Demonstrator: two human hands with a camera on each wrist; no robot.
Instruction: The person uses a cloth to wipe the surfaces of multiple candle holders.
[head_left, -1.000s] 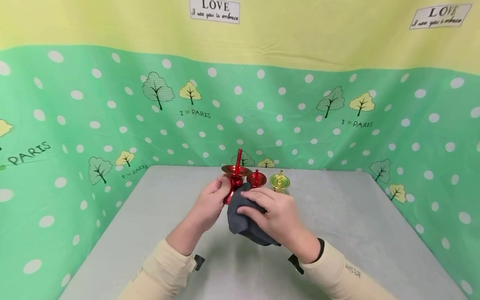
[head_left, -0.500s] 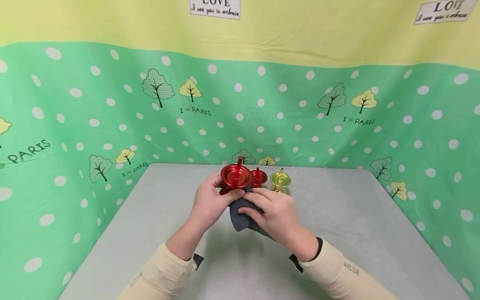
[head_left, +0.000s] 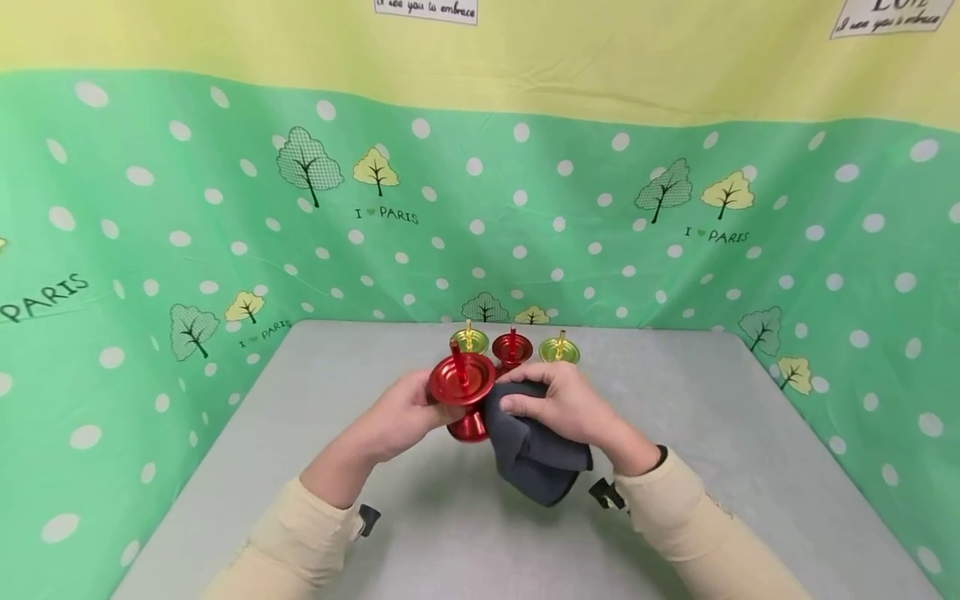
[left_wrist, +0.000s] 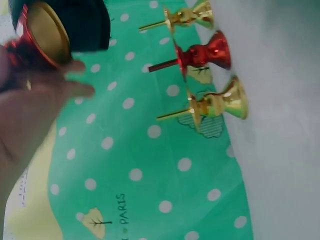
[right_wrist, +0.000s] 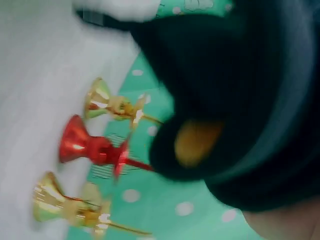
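My left hand (head_left: pixel 401 417) grips a shiny red candle holder (head_left: pixel 463 379) by its stem, above the table. The holder has a wide dish, an upright tube and a flared foot; in the left wrist view the gold-coloured inside of the foot (left_wrist: pixel 49 32) faces the camera. A dark grey cloth (head_left: pixel 536 454) is pinched between the thumb and fingers of my right hand (head_left: pixel 566 404). That cloth lies against the right side of the holder and hangs down in folds. It covers much of the right wrist view.
Behind the hands stand a gold candle holder (head_left: pixel 470 340), a smaller red one (head_left: pixel 513 348) and another gold one (head_left: pixel 559 350) in a row on the grey table (head_left: pixel 652 367). A green and yellow printed curtain (head_left: pixel 480 200) hangs around the table's back and sides.
The held red candle holder has moved slightly left and nearer, its dish tilting toward me. The cloth has swung to the holder's right side and hangs lower. The left gold holder has come into sight.
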